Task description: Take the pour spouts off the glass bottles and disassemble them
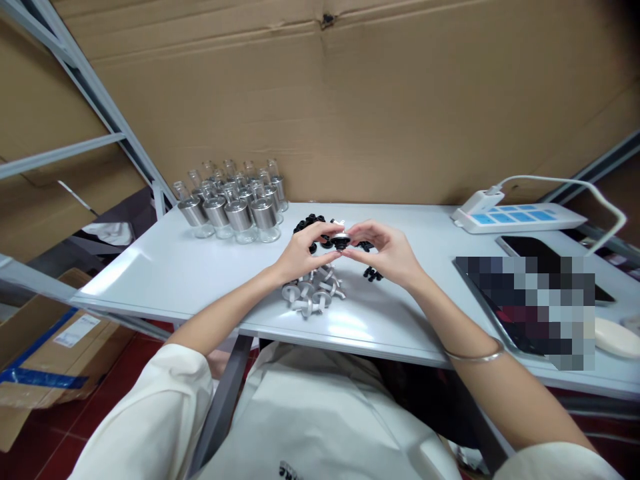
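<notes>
Between my two hands, above the white table (390, 320), is a bottle pourer stopper (341, 241) with a silver metal top and a black ribbed lower part. My left hand (309, 250) pinches it from the left with thumb and fingers. From the other side my right hand (384, 250) grips the same piece, thumb low and fingers on top. Just below lies a pile of silver metal pourer tops (311, 293). Black ribbed rings (311, 221) are heaped behind my left hand. Small black pieces (373, 274) lie by my right hand.
Several glass bottles with metal sleeves (237, 215) stand at the back left. On the right are a power strip (520, 217) with a white cable, a dark phone (530, 248), a blurred-out tablet-like device (487, 300) and a cream oval object (617, 338). Cardboard (380, 100) walls the back.
</notes>
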Action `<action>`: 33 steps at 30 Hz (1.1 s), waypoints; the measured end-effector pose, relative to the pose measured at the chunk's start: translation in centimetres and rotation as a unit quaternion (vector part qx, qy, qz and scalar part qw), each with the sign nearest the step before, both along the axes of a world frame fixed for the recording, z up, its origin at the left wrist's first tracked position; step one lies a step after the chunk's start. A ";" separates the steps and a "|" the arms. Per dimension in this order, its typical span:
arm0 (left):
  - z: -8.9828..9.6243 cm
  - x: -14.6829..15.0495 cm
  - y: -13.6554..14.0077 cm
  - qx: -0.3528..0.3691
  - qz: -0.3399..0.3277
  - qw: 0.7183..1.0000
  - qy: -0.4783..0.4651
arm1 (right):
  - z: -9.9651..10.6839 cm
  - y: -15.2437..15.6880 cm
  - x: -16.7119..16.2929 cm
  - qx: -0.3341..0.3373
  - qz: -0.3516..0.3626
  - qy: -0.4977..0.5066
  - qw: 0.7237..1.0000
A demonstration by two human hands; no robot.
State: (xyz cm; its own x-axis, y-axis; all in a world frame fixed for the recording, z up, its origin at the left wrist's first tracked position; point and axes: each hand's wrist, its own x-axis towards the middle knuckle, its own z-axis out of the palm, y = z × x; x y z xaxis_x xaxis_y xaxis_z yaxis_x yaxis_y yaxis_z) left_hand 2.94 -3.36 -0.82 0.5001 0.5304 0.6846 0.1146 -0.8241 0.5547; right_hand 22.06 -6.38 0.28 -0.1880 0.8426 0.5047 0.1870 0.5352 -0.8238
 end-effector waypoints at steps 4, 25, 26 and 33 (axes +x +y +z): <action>0.2 -0.1 -0.2 0.006 -0.017 1.000 0.023 | 0.0 0.1 0.1 -0.009 0.007 -0.003 1.000; 0.7 -0.2 -0.6 0.022 0.014 0.999 0.036 | -0.5 3.1 5.6 0.057 -0.200 -0.354 0.912; 0.7 -0.2 -0.6 0.025 0.010 0.999 0.039 | -0.8 3.4 6.0 0.050 -0.200 -0.387 0.899; 0.5 -0.2 -0.4 0.032 -0.009 0.999 0.041 | -2.4 4.2 6.8 0.001 -0.150 -0.480 0.864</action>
State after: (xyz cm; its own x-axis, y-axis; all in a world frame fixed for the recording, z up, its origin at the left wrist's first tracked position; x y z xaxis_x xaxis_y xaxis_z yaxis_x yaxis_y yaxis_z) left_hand 2.77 -3.76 -0.31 0.5652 0.4771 0.6729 0.1431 -0.8601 0.4897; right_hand 28.90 -2.13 -2.14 -0.2949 0.9253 0.2384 0.9144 0.3457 -0.2105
